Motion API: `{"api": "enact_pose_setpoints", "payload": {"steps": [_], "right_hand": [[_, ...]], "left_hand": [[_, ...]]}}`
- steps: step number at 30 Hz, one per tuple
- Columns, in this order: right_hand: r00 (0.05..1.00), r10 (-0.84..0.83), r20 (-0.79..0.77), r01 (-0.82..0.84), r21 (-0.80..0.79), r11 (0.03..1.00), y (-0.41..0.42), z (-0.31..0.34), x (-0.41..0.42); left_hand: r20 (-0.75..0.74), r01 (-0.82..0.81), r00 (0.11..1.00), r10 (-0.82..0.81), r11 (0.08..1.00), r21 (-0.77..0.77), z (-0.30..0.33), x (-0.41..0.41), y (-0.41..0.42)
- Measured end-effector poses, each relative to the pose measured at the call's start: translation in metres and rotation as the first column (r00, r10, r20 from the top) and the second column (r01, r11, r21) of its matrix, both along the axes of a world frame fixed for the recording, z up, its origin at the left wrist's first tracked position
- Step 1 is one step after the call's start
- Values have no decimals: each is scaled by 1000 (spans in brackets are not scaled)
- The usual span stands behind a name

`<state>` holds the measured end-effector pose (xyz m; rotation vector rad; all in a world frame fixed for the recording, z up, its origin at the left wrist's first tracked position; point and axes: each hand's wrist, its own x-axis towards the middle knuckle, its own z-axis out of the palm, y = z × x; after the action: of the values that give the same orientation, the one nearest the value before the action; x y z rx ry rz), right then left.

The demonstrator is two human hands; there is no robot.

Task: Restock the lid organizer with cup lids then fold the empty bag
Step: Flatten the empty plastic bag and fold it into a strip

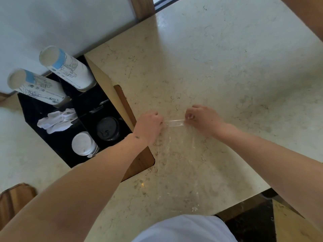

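Both hands are working the far edge of the clear plastic bag (176, 154), which is lying flat on the pale stone counter (218, 58) and reaching back toward the person's body. Curled nearly into a fist, the left hand (150, 123) is pinching the left end of a narrow folded strip of the bag, and the right hand (203, 119) is pinching the right end in the same way, fingers tucked under and thumb on top. Between them the strip is sitting taut and fairly even. Off to the left, the black lid organizer (52, 137) is holding a stack of white lids (81, 142) in one compartment and black lids (107, 128) in the next, with a crumpled white wrapper (56, 120) in another and two sleeves of paper cups (57, 67) standing at the back; so restocking looks done and folding is the step in hand. To fold it well, both pinches should be travelling together so the crease stays square to the bag's sides, with trapped air being pressed out toward the open end. Thin film like this is likely to spring back and slide on the polished stone, so each fold probably needs flattening before the next.
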<state>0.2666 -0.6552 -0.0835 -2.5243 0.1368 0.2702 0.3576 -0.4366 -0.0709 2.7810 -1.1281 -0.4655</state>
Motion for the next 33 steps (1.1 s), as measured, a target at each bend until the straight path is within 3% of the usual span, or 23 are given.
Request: {"api": "enact_pose_setpoints", "payload": {"steps": [6, 15, 22, 27, 33], "right_hand": [[992, 31, -122, -16, 120, 993, -9, -3, 5], [985, 67, -161, -50, 103, 993, -10, -6, 12], [994, 77, -71, -72, 73, 995, -7, -11, 8], [939, 287, 189, -264, -139, 954, -7, -12, -5], [873, 399, 282, -313, -304, 900, -6, -9, -17]], "left_hand": [[-158, -121, 981, 116, 992, -22, 1, 4, -7], [-193, -91, 977, 89, 996, 3, 0, 10, -9], [-225, 22, 974, -12, 999, 41, 0, 16, -5], [-82, 246, 968, -237, 961, 126, 4, 16, -2], [86, 411, 899, -430, 895, 175, 9, 3, 9]]}}
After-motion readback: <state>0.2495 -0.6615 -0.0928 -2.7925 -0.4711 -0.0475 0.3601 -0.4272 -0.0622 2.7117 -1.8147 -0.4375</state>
